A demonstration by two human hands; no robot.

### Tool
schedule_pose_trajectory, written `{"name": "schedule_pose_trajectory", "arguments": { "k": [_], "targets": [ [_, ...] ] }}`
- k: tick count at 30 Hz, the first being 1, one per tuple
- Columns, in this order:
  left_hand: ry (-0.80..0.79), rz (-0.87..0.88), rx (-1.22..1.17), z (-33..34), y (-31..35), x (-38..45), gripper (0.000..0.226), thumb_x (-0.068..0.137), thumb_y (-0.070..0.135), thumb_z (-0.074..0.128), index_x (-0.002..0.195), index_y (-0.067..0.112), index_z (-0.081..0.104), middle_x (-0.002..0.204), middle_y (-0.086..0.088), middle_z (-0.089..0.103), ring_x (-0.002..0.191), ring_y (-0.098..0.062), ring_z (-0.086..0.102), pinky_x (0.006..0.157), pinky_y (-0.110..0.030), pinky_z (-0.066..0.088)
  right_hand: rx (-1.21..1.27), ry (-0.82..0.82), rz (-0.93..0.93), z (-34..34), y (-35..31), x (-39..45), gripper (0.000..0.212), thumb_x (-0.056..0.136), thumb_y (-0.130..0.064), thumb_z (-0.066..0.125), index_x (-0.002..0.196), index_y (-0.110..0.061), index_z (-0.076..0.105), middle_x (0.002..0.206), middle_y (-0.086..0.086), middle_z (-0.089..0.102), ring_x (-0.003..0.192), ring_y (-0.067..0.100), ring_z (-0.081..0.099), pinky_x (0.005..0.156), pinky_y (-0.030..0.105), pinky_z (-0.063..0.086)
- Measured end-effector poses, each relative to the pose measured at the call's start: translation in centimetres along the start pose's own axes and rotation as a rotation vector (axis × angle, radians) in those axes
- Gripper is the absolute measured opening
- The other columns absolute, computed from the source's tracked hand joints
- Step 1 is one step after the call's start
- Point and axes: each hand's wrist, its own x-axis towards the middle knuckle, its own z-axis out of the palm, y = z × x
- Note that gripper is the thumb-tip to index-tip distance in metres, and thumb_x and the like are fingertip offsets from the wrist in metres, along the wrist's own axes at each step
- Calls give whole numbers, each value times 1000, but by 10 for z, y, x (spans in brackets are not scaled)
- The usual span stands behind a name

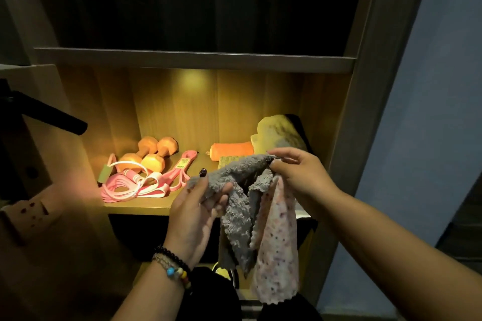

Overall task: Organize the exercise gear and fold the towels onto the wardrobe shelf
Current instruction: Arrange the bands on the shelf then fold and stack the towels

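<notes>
Beyond the left hand (194, 206), the dumbbells (150, 155) and pink bands (146, 182) lie grouped on the wardrobe shelf (135, 207). That hand, palm up, pinches the grey towel (234, 190) by one top corner; the right hand (300, 174) pinches the other, knuckles up. The cloth sags unevenly between them, so the fold may come out crooked, or a corner could slip free. Behind the right hand sit an orange roll (232, 151) and folded towels (276, 135).

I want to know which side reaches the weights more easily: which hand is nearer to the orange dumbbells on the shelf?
Left. The left hand grips the grey towel just right of and below the orange dumbbells; the right hand pinches the towel's other end, farther right.
</notes>
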Motion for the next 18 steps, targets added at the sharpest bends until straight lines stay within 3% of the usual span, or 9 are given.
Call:
{"name": "schedule_pose_trajectory", "arguments": {
  "k": [2,4,7,9,12,15,18],
  "targets": [
    [19,56,20,7,2,13,6,91,5,57,95,3,62,88,-16,74,80,-20,72,67,-21,57,72,2,37,0,-5,18,23,88,1,60,104,-11,70,101,15,69,83,25,64,87,42,53],
    [79,137,69,12,3,28,9,87,-1,61,93,0,66,89,-16,74,79,-18,72,69,-19,57,129,7,51,1,-7,37,23,88,2,60,103,-12,71,95,17,70,75,24,58,75,40,51],
    [181,237,88,17,5,53,14,87,-2,61,100,-4,66,91,-18,73,76,-17,72,67,-18,57,208,-38,90,6,-7,63,28,86,11,55,101,-7,70,79,11,65,54,13,52,52,26,41],
    [241,284,93,20,7,68,19,88,-2,61,107,-6,63,85,-15,73,73,-15,72,65,-17,57,199,-76,114,12,-3,78,33,81,19,51,97,-4,70,87,13,63,47,14,47,46,26,36],
    [303,308,108,15,12,87,21,89,3,61,109,-1,62,85,-11,72,70,-13,70,62,-16,56,176,-100,119,28,3,95,37,77,24,50,92,-4,69,99,20,64,53,21,45,48,31,33],
    [391,340,227,-4,16,103,28,88,10,64,115,3,61,97,-11,71,77,-14,68,69,-23,58,113,-96,116,47,4,110,34,79,21,53,84,-9,68,88,13,62,59,19,51,48,26,36],
    [473,279,257,-30,19,124,20,88,16,67,105,7,62,88,-5,68,73,-14,61,75,-34,53,25,-79,110,66,-5,129,33,80,16,56,81,-15,67,88,7,63,72,16,57,50,20,42]
  ]
}}
